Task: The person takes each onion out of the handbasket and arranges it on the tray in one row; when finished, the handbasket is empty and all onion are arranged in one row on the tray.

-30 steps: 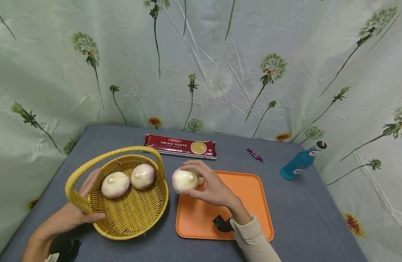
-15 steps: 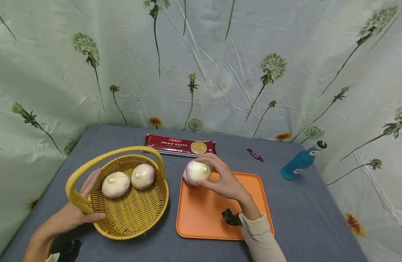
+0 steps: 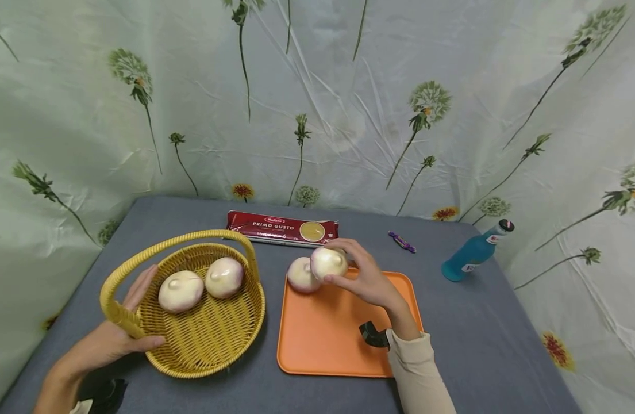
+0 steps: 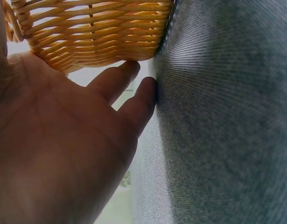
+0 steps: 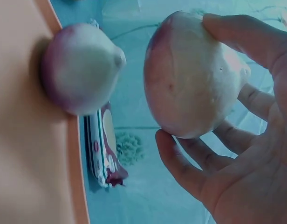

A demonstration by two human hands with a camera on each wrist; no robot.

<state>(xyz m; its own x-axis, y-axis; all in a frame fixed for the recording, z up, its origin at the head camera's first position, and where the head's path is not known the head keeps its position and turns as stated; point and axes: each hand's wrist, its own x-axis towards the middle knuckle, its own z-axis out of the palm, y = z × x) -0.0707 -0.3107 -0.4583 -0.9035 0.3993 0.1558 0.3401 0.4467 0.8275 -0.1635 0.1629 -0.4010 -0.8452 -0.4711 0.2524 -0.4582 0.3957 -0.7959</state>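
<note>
A white-and-purple turnip (image 5: 190, 74) is pinched between the thumb and fingers of my right hand (image 3: 366, 279), held above the orange tray (image 3: 327, 339). In the head view it partly overlaps a second turnip (image 3: 301, 275), which sits at the tray's back left corner. My left hand (image 3: 112, 339) rests against the left side of the yellow wicker basket (image 3: 214, 356), fingers extended along its outside and thumb at the rim. In the left wrist view, fingertips (image 4: 146, 88) lie low by the basket's woven wall. Inside the basket lie two more turnips, one left (image 3: 180, 292) and one right (image 3: 224, 278).
Behind the tray lies a red pasta packet (image 3: 281, 228). A small purple wrapped candy (image 3: 402, 242) is to its right, and a blue bottle (image 3: 474, 253) stands farther right. A floral curtain (image 3: 348, 103) rises behind the grey-covered table (image 3: 467, 339).
My right hand has carried its turnip rightward, from beside the basket to over the tray. The turnip on the tray has come into plain view. My left hand stays at the basket.
</note>
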